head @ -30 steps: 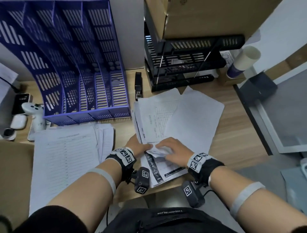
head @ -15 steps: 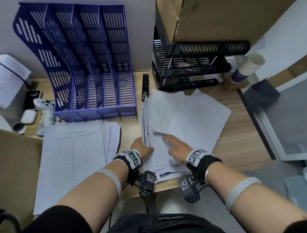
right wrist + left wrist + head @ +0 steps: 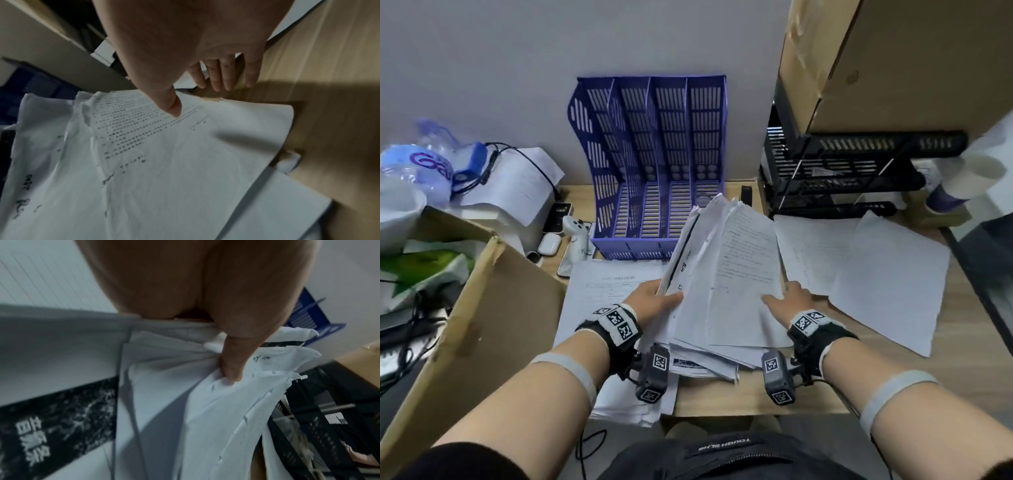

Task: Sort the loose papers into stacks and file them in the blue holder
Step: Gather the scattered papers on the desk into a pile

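Observation:
My left hand [image 3: 654,298] grips the left edge of a thick bundle of white papers [image 3: 726,274] and holds its far end tilted up off the desk. In the left wrist view the thumb [image 3: 234,363] presses on the fanned sheets [image 3: 205,402]. My right hand [image 3: 789,301] is open at the bundle's right edge, fingers [image 3: 226,76] straight over the wood and thumb on the top printed sheet [image 3: 164,146]. The blue holder [image 3: 654,164] stands empty against the wall, just behind the bundle. Two loose sheets [image 3: 887,281] lie to the right, and a flat stack [image 3: 606,291] lies under my left wrist.
A black tray rack [image 3: 842,171] under a cardboard box [image 3: 893,61] stands at the back right, beside a paper cup [image 3: 962,181]. An open cardboard box [image 3: 482,308] crowds the left. A stapler [image 3: 745,195], a white controller [image 3: 577,233], a phone and earbuds lie near the holder.
The left hand has gathered the papers and raised their far end towards the holder. The right hand slid from on top of the sheets to the bundle's right edge. The head view tilted up.

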Action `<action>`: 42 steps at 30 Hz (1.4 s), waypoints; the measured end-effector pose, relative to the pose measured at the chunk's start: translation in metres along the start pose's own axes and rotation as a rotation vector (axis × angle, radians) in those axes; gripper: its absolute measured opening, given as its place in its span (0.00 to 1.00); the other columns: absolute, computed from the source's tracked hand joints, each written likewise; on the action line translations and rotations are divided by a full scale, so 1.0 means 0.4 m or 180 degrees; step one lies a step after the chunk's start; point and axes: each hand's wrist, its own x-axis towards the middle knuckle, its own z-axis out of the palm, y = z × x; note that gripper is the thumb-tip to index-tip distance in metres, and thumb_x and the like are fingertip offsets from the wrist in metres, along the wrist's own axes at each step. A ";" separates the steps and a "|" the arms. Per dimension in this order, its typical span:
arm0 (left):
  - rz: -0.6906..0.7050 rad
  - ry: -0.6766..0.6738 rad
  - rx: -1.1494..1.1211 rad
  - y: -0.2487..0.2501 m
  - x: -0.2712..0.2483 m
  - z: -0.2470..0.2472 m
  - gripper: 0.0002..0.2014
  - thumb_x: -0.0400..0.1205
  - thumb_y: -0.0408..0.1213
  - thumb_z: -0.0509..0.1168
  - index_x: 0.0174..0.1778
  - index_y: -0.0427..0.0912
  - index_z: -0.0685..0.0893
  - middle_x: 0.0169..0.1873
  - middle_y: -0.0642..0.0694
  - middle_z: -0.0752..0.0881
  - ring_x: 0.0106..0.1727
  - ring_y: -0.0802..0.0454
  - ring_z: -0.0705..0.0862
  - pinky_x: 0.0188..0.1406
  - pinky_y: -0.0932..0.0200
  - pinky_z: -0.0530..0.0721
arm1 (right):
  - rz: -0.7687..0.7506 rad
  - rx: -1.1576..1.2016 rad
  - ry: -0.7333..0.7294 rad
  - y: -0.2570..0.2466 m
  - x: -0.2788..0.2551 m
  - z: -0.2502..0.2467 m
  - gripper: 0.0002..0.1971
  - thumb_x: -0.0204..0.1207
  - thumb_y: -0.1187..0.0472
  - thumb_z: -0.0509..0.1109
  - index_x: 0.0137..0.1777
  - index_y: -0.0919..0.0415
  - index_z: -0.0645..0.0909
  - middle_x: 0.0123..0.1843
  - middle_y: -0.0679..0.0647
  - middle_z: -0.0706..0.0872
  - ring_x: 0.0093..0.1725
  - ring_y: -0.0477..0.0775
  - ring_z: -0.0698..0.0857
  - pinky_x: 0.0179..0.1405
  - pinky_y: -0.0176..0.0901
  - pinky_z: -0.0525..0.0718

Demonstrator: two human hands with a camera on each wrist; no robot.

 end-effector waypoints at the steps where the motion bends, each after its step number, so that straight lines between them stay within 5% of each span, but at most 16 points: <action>1: 0.0008 0.0050 -0.0057 -0.006 -0.012 -0.020 0.08 0.77 0.44 0.72 0.36 0.45 0.86 0.27 0.53 0.86 0.34 0.48 0.83 0.40 0.57 0.81 | -0.0059 0.0082 0.0013 -0.018 -0.003 0.018 0.36 0.72 0.45 0.72 0.75 0.64 0.68 0.70 0.64 0.77 0.68 0.66 0.78 0.65 0.51 0.79; 5: -0.0097 0.0267 -0.0311 -0.059 -0.055 -0.111 0.10 0.75 0.46 0.72 0.35 0.44 0.82 0.25 0.52 0.82 0.31 0.48 0.79 0.37 0.55 0.77 | -0.0285 0.0284 0.0014 -0.077 -0.010 0.081 0.38 0.67 0.43 0.72 0.75 0.58 0.69 0.69 0.62 0.78 0.66 0.65 0.80 0.67 0.53 0.80; 9: -0.0223 0.0734 -0.0304 -0.132 -0.089 -0.193 0.05 0.82 0.35 0.68 0.51 0.39 0.84 0.46 0.44 0.89 0.50 0.43 0.86 0.58 0.49 0.83 | -0.0126 0.0270 -0.0245 -0.112 -0.019 0.127 0.40 0.70 0.45 0.71 0.78 0.62 0.62 0.72 0.64 0.75 0.64 0.67 0.81 0.56 0.52 0.82; 11: -0.0358 0.0850 0.0188 -0.166 -0.100 -0.222 0.07 0.82 0.31 0.66 0.55 0.41 0.80 0.52 0.45 0.86 0.53 0.45 0.83 0.55 0.56 0.79 | -0.0089 0.0281 -0.0510 -0.123 -0.028 0.159 0.38 0.75 0.50 0.69 0.80 0.64 0.58 0.75 0.64 0.74 0.67 0.67 0.80 0.54 0.48 0.78; 14: -0.0796 0.0872 0.0585 -0.233 -0.092 -0.244 0.17 0.81 0.29 0.64 0.67 0.35 0.77 0.66 0.37 0.82 0.63 0.41 0.82 0.63 0.53 0.78 | -0.0500 0.0074 -0.0834 -0.141 -0.045 0.236 0.25 0.78 0.57 0.68 0.74 0.62 0.71 0.71 0.61 0.81 0.65 0.62 0.83 0.59 0.44 0.79; 17: -0.1245 0.1050 0.0546 -0.272 -0.096 -0.239 0.28 0.84 0.30 0.61 0.81 0.33 0.62 0.78 0.35 0.70 0.77 0.38 0.72 0.72 0.55 0.71 | -0.0814 -0.0209 -0.1076 -0.164 -0.083 0.310 0.16 0.77 0.65 0.62 0.65 0.59 0.80 0.63 0.58 0.86 0.59 0.62 0.85 0.55 0.41 0.81; 22: -0.1124 0.1032 0.0527 -0.296 -0.076 -0.228 0.36 0.84 0.36 0.64 0.85 0.36 0.53 0.82 0.35 0.63 0.81 0.38 0.66 0.79 0.50 0.65 | -0.0779 -0.0146 -0.0818 -0.203 -0.123 0.376 0.28 0.75 0.64 0.64 0.75 0.60 0.63 0.72 0.60 0.68 0.58 0.64 0.81 0.54 0.43 0.77; 26: -0.0802 0.1030 0.0880 -0.276 -0.054 -0.227 0.38 0.81 0.37 0.64 0.85 0.39 0.53 0.84 0.37 0.57 0.84 0.40 0.61 0.82 0.50 0.62 | -0.1135 0.0263 -0.1307 -0.232 -0.137 0.373 0.41 0.75 0.66 0.63 0.85 0.52 0.47 0.75 0.53 0.75 0.68 0.61 0.81 0.55 0.37 0.75; 28: -0.0610 0.0966 0.1015 -0.255 -0.042 -0.219 0.38 0.82 0.37 0.63 0.86 0.41 0.52 0.85 0.41 0.54 0.85 0.44 0.57 0.83 0.52 0.58 | -0.1324 0.0120 -0.1479 -0.239 -0.140 0.357 0.42 0.78 0.64 0.63 0.86 0.46 0.44 0.73 0.50 0.76 0.63 0.62 0.83 0.48 0.39 0.77; 31: -0.0259 0.0846 0.0781 -0.199 -0.017 -0.189 0.30 0.83 0.36 0.64 0.82 0.45 0.64 0.81 0.42 0.62 0.78 0.44 0.71 0.76 0.50 0.72 | -0.1340 0.0063 -0.1467 -0.221 -0.124 0.331 0.36 0.78 0.65 0.62 0.84 0.49 0.54 0.70 0.50 0.79 0.62 0.61 0.83 0.52 0.45 0.82; 33: 0.0021 0.0675 0.0713 -0.151 0.013 -0.151 0.21 0.82 0.35 0.64 0.73 0.46 0.75 0.74 0.42 0.72 0.71 0.45 0.77 0.69 0.55 0.75 | -0.1070 0.0016 -0.1375 -0.190 -0.104 0.299 0.31 0.79 0.64 0.63 0.82 0.58 0.59 0.74 0.59 0.77 0.69 0.62 0.79 0.64 0.49 0.79; 35: 0.0298 0.0479 0.0574 -0.101 0.049 -0.093 0.13 0.81 0.32 0.64 0.61 0.46 0.82 0.65 0.44 0.82 0.67 0.46 0.81 0.68 0.56 0.77 | -0.0821 0.0077 -0.1201 -0.139 -0.073 0.254 0.32 0.79 0.63 0.64 0.82 0.60 0.60 0.72 0.58 0.78 0.71 0.60 0.78 0.66 0.46 0.76; 38: 0.0481 0.0097 0.0336 -0.023 0.100 0.027 0.09 0.80 0.29 0.65 0.47 0.50 0.83 0.50 0.44 0.89 0.55 0.46 0.87 0.62 0.51 0.83 | -0.0604 0.0228 -0.0741 -0.042 -0.024 0.159 0.28 0.76 0.65 0.66 0.77 0.59 0.68 0.67 0.57 0.81 0.68 0.58 0.81 0.67 0.44 0.76; 42: 0.0445 -0.0475 0.0148 0.053 0.156 0.211 0.10 0.80 0.30 0.67 0.42 0.53 0.83 0.37 0.45 0.87 0.47 0.41 0.90 0.52 0.43 0.87 | -0.0244 -0.0046 0.0057 0.103 0.030 -0.004 0.26 0.73 0.64 0.70 0.72 0.58 0.73 0.69 0.60 0.77 0.66 0.57 0.82 0.66 0.43 0.78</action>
